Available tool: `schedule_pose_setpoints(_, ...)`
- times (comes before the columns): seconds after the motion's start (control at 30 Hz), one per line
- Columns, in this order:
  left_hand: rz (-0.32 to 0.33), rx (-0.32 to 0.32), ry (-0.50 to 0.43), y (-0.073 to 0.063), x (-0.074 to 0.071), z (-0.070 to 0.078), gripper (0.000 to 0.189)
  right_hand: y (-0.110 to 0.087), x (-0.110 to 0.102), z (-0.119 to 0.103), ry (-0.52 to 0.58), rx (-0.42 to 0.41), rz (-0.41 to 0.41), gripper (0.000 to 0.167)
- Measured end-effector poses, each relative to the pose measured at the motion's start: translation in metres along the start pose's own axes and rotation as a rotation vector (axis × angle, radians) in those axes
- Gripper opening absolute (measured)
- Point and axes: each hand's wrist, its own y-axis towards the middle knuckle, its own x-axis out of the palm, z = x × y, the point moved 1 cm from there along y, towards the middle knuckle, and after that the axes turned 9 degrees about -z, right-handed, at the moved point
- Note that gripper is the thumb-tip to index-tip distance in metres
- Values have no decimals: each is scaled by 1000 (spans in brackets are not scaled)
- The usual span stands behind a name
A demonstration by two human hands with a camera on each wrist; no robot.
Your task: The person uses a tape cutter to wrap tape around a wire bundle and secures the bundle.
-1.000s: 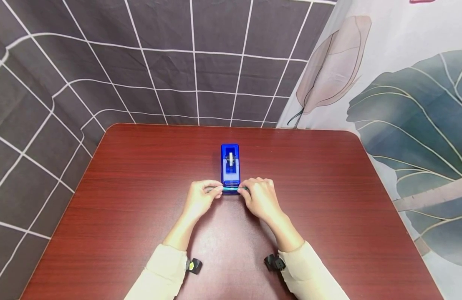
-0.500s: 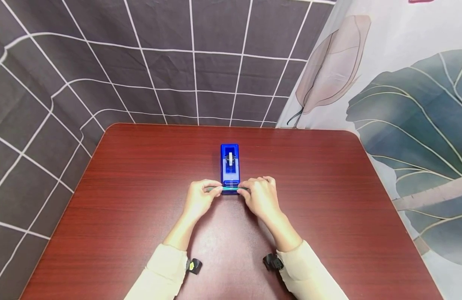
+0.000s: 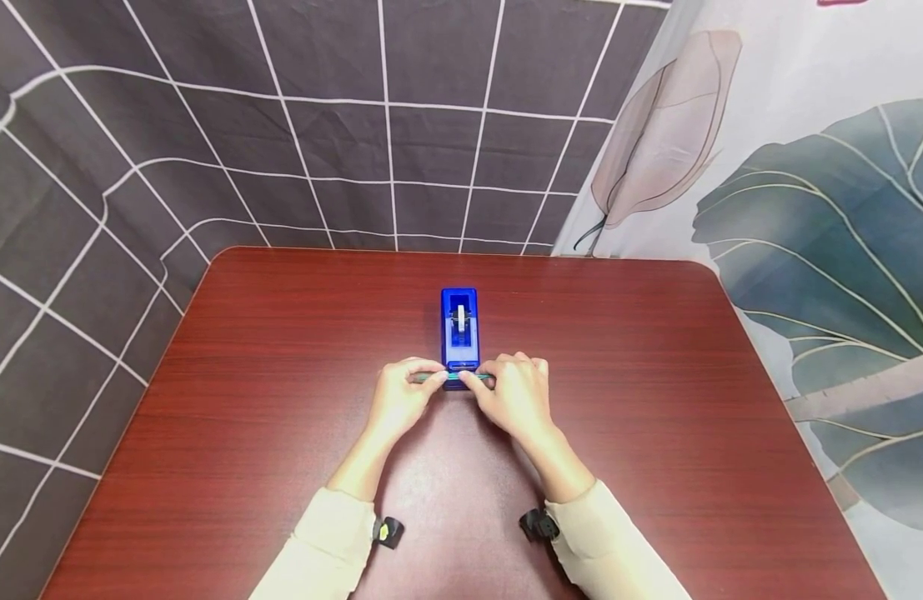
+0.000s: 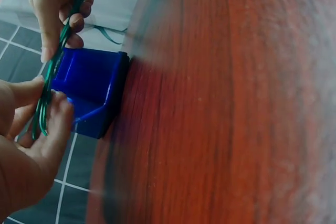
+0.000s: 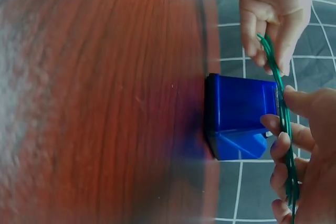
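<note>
A bundle of thin green wires (image 4: 51, 72) is held level between both hands, looped at one end in the left wrist view. My left hand (image 3: 401, 396) pinches its left part between thumb and fingers. With my right hand (image 3: 517, 392) I grip the right part, the thumb reaching inward along the bundle. Directly behind and below the bundle stands a blue tape dispenser (image 3: 461, 337), with a small pale roll of tape (image 3: 461, 317) in it. In the right wrist view the green wires (image 5: 284, 106) overlap the dispenser's front end, and the right index fingertip is close to it.
The dispenser rests on a red-brown wood-grain table (image 3: 296, 325). A dark grid-patterned curtain (image 3: 341, 133) hangs behind, and a leaf-print curtain (image 3: 776, 208) is at the right. Each forearm carries a small black wrist camera (image 3: 388, 532).
My right hand has shifted slightly left, and its thumb has slid inward over the middle of the bundle. The left hand and the dispenser stay nearly still.
</note>
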Motion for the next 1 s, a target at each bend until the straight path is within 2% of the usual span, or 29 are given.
schedule_pose_setpoints(0.23,63,28,215,9,-1,8,17,0,6,0,39,11,32,28)
schedule_pose_setpoints(0.57,-72,-43,377,31,4,23,22,-2,12,0,52,34,37,28)
schedule_pose_setpoints(0.73,-88,-57,404,37,6,25,19,-1,13,2,45,44,47,27)
schedule_pose_setpoints(1.0,-115,-116,379,41,4,26,17,2,12,2,23,64,34,29)
